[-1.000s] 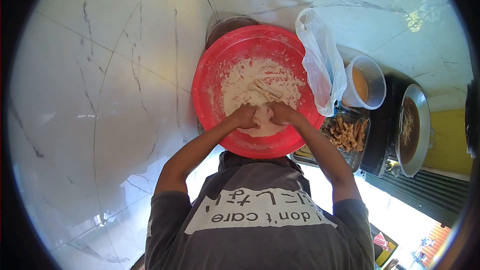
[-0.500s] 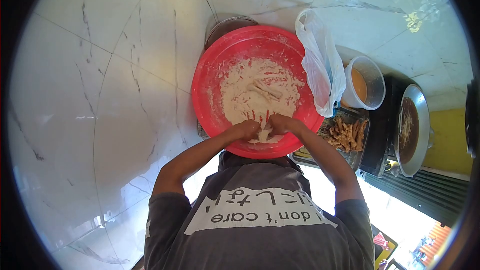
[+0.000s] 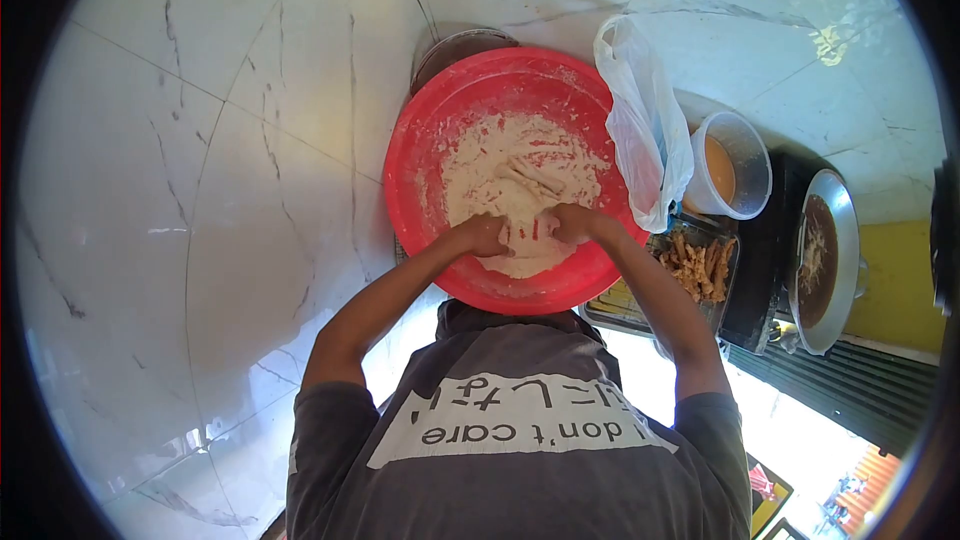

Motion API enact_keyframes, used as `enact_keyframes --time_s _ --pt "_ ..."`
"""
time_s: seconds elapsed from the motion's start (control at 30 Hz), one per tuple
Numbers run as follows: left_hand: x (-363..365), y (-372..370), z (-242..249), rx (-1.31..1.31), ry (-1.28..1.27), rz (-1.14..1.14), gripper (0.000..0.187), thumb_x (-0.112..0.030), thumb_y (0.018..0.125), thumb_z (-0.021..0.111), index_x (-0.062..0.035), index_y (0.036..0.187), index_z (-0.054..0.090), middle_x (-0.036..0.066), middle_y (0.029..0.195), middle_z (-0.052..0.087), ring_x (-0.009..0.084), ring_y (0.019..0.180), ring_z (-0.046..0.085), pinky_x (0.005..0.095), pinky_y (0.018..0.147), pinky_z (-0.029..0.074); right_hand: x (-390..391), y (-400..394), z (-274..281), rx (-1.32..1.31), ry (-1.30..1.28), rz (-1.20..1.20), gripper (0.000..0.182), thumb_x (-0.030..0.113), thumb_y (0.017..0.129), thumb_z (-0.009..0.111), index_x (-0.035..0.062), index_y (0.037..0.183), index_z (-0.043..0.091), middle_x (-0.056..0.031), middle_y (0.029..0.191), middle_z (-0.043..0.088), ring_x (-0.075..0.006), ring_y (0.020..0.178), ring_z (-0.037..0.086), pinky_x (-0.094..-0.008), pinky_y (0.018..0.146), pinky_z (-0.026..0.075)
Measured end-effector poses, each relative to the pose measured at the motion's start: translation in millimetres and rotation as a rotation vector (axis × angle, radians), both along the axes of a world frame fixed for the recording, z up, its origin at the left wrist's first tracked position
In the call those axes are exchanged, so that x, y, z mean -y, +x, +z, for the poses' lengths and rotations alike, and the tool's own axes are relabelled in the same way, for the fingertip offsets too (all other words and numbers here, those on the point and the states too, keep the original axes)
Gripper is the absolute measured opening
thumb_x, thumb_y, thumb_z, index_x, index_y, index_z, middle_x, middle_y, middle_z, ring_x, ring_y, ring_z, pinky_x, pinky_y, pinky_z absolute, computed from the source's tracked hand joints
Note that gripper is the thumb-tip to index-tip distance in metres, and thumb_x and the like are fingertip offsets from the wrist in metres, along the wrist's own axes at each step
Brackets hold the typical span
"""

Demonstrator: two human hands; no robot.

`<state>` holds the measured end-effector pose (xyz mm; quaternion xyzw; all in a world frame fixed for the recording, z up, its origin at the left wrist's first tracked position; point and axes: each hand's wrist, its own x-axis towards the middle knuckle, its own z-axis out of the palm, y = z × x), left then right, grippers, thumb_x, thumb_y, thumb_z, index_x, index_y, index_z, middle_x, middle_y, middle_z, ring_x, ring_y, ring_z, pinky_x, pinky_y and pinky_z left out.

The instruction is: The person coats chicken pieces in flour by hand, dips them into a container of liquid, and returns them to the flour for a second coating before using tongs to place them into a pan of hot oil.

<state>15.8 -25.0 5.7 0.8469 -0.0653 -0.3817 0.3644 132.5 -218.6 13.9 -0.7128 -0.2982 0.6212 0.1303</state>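
Note:
A wide red basin point(image 3: 415, 155) holds a layer of pale flour point(image 3: 475, 175), with streaks of red bottom showing through. Near its middle lie a few flour-coated pieces point(image 3: 530, 177), long and thin; their kind is hard to make out. My left hand point(image 3: 485, 235) rests in the flour at the near left part of the basin. Opposite it, a short gap to the right, my right hand point(image 3: 573, 224) also dips into the flour, just below the coated pieces. The fingers of both hands are curved downward and mostly hidden by flour and the backs of the hands.
A white plastic bag point(image 3: 650, 130) hangs against the basin's right rim. Beyond it stand a clear tub point(image 3: 748, 175) with orange liquid and a tray point(image 3: 728, 285) of browned fried pieces point(image 3: 695, 268). Farther right, a metal wok point(image 3: 845, 250) holds brown oil with food frying. Tiled walls point(image 3: 280, 120) enclose the corner.
Both hands have moved away from my body, toward the basin's middle, and farther apart. The lump of flour between them near the close rim has spread out.

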Motion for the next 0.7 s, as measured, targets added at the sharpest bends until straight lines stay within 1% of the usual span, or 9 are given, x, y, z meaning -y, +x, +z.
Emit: enact_keyframes --time_s 0.07,0.1,0.17,0.3,0.4,0.47,0.5,0.57,0.7 --pt "8 -5 -16 0.411 0.190 0.001 0.056 -0.038 0.068 0.068 -0.0035 0.111 0.056 0.022 0.101 0.061 0.0332 0.094 0.058 0.0389 0.085 0.044 -1 -8 -3 0.358 0.190 0.075 0.036 0.024 0.068 0.069 0.0081 0.101 0.065 -0.0139 0.088 0.065 -0.0230 0.078 0.062 -0.0320 0.068 0.048" --pt "14 -8 -17 0.413 0.190 -0.002 0.056 -0.038 0.068 0.068 -0.0035 0.111 0.056 0.022 0.101 0.061 0.0332 0.094 0.058 0.0389 0.085 0.044 -1 -17 -3 0.360 0.190 0.072 0.036 0.024 0.068 0.069 0.0081 0.101 0.065 -0.0139 0.088 0.065 -0.0230 0.078 0.062 -0.0320 0.068 0.048" --pt "29 -12 -18 0.069 0.059 -0.195 0.058 -0.038 0.067 0.068 -0.0029 0.112 0.056 0.021 0.101 0.061 0.0334 0.094 0.058 0.0397 0.084 0.044 -4 -36 1 0.292 0.181 0.296 0.036 0.024 0.067 0.071 0.0073 0.098 0.065 -0.0144 0.085 0.065 -0.0256 0.077 0.062 -0.0344 0.067 0.049" --pt "25 -3 -9 -0.088 -0.054 -0.243 0.052 -0.036 0.069 0.068 -0.0069 0.111 0.057 0.020 0.099 0.061 0.0343 0.092 0.058 0.0411 0.082 0.044 -12 -30 5 0.147 0.060 0.325 0.037 0.026 0.066 0.072 0.0077 0.097 0.065 -0.0157 0.088 0.065 -0.0287 0.081 0.063 -0.0362 0.071 0.049" --pt "13 1 -17 -0.072 -0.078 -0.107 0.051 -0.036 0.067 0.069 -0.0051 0.107 0.060 0.020 0.097 0.062 0.0350 0.091 0.058 0.0416 0.080 0.044 -9 -20 -6 0.060 0.040 0.142 0.033 0.023 0.069 0.068 0.0081 0.098 0.064 -0.0160 0.088 0.064 -0.0291 0.087 0.061 -0.0378 0.077 0.047" --pt "12 -2 -16 0.517 0.072 0.009 0.041 -0.031 0.070 0.067 -0.0042 0.100 0.063 0.020 0.090 0.063 0.0340 0.088 0.060 0.0403 0.079 0.045 -1 -28 -26 0.597 0.439 -0.013 0.031 0.023 0.071 0.067 0.0089 0.098 0.064 -0.0150 0.085 0.064 -0.0280 0.081 0.061 -0.0374 0.074 0.046" --pt "15 -6 -22 0.515 0.073 0.009 0.041 -0.031 0.070 0.067 -0.0042 0.100 0.063 0.020 0.090 0.063 0.0340 0.088 0.060 0.0403 0.079 0.045 -3 -33 -21 0.596 0.440 -0.014 0.031 0.023 0.071 0.067 0.0089 0.098 0.064 -0.0150 0.085 0.064 -0.0280 0.081 0.061 -0.0374 0.074 0.046" --pt "23 -13 -31 0.195 -0.095 -0.119 0.039 -0.030 0.068 0.067 -0.0027 0.096 0.063 0.021 0.092 0.063 0.0343 0.087 0.060 0.0399 0.077 0.046 -9 -40 -10 0.339 0.190 0.327 0.032 0.024 0.071 0.067 0.0071 0.099 0.064 -0.0152 0.085 0.064 -0.0278 0.079 0.061 -0.0373 0.074 0.046" --pt "26 -10 -23 0.051 -0.099 -0.178 0.047 -0.034 0.064 0.070 -0.0037 0.098 0.063 0.021 0.096 0.062 0.0350 0.089 0.059 0.0405 0.078 0.046 -13 -39 21 0.198 0.092 0.337 0.039 0.030 0.067 0.070 0.0051 0.096 0.065 -0.0163 0.092 0.065 -0.0313 0.088 0.061 -0.0369 0.078 0.048"
